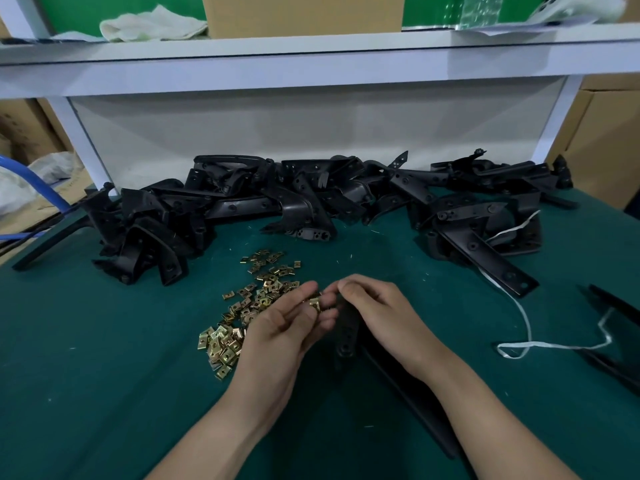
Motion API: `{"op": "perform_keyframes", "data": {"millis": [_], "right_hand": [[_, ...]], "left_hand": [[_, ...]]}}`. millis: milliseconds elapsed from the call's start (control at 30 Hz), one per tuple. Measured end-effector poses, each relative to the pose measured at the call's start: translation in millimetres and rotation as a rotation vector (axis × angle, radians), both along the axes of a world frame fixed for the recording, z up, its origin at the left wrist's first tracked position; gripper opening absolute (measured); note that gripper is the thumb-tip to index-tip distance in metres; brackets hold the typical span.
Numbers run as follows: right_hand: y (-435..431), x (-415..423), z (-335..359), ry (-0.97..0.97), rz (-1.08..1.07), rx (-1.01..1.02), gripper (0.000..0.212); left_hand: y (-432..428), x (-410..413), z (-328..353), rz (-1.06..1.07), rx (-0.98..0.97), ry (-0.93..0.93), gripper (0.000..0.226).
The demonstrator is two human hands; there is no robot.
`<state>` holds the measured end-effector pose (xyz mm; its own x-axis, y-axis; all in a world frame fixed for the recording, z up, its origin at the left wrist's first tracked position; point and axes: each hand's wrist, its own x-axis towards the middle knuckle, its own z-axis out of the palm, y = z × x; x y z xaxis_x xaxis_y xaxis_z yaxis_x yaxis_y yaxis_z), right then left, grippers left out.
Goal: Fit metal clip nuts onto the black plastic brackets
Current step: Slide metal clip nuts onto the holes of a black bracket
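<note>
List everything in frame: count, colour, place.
table: one, green top
bracket pile: many, black, along the far side
single bracket: one, black, centre front
loose clip nuts: many, brass-coloured, heaped left of centre
held clip nut: one, brass-coloured, centre
strap: one, white, right side
long black parts: some, black, right edge
cardboard box: one, brown, on shelf
cloth: one, whitish, on shelf
hose: one, blue, far left
left hand: pinches held clip nut
right hand: fingers curled beside it, grip unclear

Brass-gold clip nuts [256, 299] (black brackets [311, 199]) on green mat [104, 358].
</note>
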<state>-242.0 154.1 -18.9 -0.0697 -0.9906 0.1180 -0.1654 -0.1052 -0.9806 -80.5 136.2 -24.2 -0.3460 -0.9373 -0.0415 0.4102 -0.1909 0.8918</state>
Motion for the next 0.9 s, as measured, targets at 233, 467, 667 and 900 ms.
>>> {"op": "perform_keyframes", "data": {"millis": [233,467,667,900], "right_hand": [[2.7,0.4,1.9,0.033,0.054,-0.060,0.012],[3.9,-1.1,2.2,0.039,0.082,-0.060,0.014],[3.3,-1.9,2.7,-0.008,0.088,-0.059,0.012],[3.4,-1.9,1.2,-0.009,0.087,-0.055,0.012]], "left_hand": [[0.4,-1.8,0.9,0.098,-0.012,-0.006,0.022],[1.9,-1.5,-2.0,0.120,-0.117,-0.115,0.020],[1.9,-1.4,-0.4,0.085,-0.113,-0.098,0.022],[1.2,-0.4,-0.6,0.080,-0.092,-0.076,0.022]]}}
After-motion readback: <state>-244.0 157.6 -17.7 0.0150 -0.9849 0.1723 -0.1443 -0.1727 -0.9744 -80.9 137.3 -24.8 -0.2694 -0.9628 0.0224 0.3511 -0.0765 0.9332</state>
